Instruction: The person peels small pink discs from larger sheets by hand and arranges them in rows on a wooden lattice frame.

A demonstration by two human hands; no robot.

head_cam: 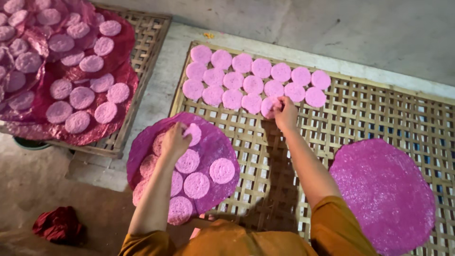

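Observation:
My left hand (174,141) grips a pink round cake (193,132) on a dark pink round mat (213,142) that carries several more pink cakes. My right hand (286,114) presses a pink cake (268,107) onto the woven bamboo rack (360,114), at the end of the third row of several pink cakes (252,84) laid out near the rack's far edge. Both arms reach forward from orange sleeves at the bottom of the view.
A bare dark pink round mat (383,194) lies on the rack at the right. A second bamboo rack (147,42) at the upper left holds several mats covered with pink cakes. A dark red cloth (59,225) lies on the concrete floor, bottom left.

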